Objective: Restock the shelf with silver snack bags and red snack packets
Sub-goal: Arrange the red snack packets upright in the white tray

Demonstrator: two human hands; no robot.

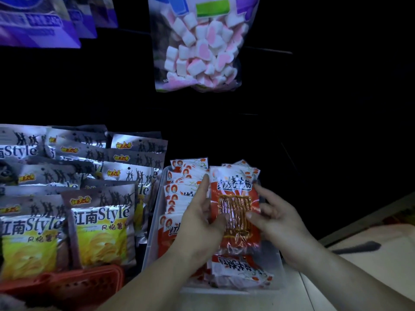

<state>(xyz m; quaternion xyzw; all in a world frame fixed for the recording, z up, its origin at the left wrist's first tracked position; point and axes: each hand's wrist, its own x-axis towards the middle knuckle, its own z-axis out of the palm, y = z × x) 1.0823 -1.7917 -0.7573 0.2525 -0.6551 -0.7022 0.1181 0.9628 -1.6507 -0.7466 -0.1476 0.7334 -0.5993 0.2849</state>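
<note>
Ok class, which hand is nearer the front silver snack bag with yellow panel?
Left. The left hand grips the red snack packet right of that silver snack bag; the right hand grips the packet's far side, farther right.

A clear bag of pink and white marshmallows (202, 48) is hanging at the top centre, purple packets (38, 21) are hanging at the upper left, a red basket (85, 286) is sitting at the lower left, and a translucent tray (155, 221) is standing just right of it.
</note>
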